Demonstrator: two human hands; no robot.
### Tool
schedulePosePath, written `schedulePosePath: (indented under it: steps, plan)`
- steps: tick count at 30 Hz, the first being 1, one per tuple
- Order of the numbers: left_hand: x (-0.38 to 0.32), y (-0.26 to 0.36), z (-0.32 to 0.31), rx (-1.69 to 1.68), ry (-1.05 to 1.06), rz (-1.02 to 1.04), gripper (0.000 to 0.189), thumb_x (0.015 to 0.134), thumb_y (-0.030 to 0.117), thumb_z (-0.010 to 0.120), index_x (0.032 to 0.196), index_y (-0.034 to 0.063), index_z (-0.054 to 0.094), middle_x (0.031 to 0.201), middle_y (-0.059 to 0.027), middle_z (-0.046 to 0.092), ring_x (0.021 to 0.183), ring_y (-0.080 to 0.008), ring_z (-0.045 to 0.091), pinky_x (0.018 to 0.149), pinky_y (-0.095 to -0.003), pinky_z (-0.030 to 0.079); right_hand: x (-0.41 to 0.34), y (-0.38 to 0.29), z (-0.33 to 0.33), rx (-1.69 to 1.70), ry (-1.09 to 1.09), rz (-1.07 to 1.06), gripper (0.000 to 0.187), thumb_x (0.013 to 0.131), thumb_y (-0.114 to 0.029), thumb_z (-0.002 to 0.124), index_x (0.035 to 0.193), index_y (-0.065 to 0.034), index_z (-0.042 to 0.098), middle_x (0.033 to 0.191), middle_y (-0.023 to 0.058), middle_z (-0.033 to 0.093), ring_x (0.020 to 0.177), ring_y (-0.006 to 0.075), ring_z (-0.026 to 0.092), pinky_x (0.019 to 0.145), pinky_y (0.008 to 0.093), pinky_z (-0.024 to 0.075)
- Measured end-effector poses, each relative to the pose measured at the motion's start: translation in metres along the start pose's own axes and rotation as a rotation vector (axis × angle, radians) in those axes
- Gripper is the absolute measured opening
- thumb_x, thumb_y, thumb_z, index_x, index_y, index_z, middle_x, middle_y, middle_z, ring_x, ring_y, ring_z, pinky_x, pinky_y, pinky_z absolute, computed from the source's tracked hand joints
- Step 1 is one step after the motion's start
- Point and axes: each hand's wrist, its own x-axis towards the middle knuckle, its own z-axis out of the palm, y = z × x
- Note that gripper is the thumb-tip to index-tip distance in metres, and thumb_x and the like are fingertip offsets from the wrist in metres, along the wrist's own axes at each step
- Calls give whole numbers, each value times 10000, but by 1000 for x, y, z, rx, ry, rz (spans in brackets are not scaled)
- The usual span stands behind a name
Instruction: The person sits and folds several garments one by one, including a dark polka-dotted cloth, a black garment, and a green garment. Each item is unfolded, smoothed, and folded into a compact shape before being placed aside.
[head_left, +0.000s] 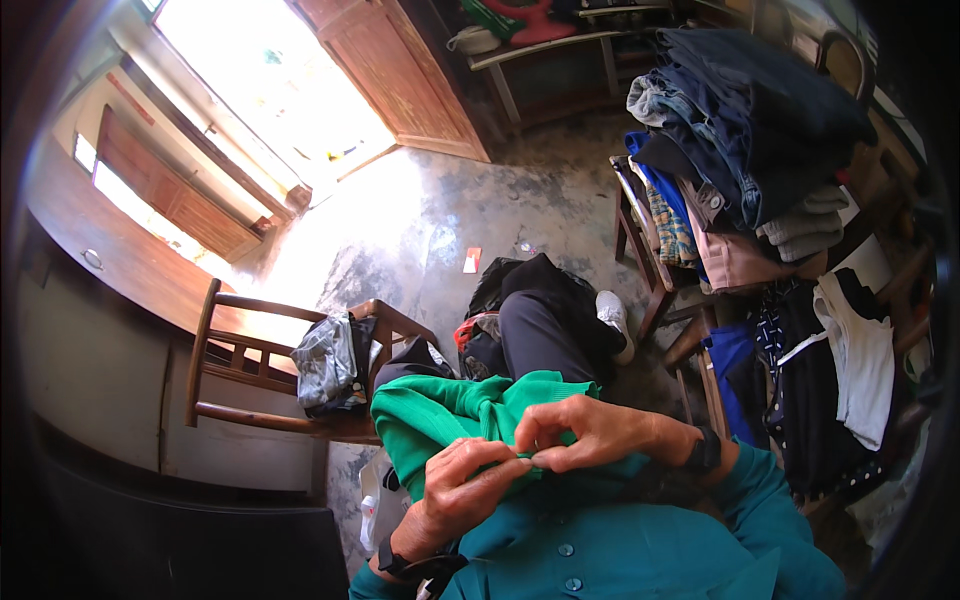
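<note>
A bright green knit garment (442, 409) lies bunched across my lap, over dark trousers (544, 330). My left hand (469, 480) pinches its near edge between thumb and index finger. Right beside it, my right hand (589, 435) grips the same edge, so the fingertips of both hands almost meet. The bit of fabric between the fingers is mostly covered by them. Each wrist wears a black band. Below the hands is the teal buttoned top (600, 540) that I wear.
On my right, a tall pile of folded clothes (757, 135) rests on a wooden chair (645, 262); more garments (855, 360) hang nearer me. A wooden chair (255, 360) at left holds folded clothing (326, 360). A dark bag (487, 292) sits by my legs. Beyond is an open wooden door (397, 67).
</note>
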Motion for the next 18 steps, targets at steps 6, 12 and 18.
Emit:
schedulePosePath:
  steps: [6,12,18]
  plan:
    - [0,2,3,41,-16,43,266,581,-9,730,837,60,704,829,-58,609,661,-181,597,589,-283,482,-3,7,3,21,53,21,151,859,-34,607,1008,-20,585,863,17,594,800,65,579,717,222,484]
    - [3,6,-6,-142,26,-132,192,624,-41,720,792,44,685,841,-83,634,732,-217,617,711,-335,507,-2,8,7,161,261,-54,144,858,17,560,996,-21,571,884,29,591,700,64,565,638,216,476]
    - [12,-11,-107,-398,449,-333,107,778,-56,587,849,24,583,821,-135,628,766,-211,614,763,-353,512,-1,4,-16,347,364,-188,169,892,16,527,1032,1,620,901,64,624,682,96,598,644,222,494]
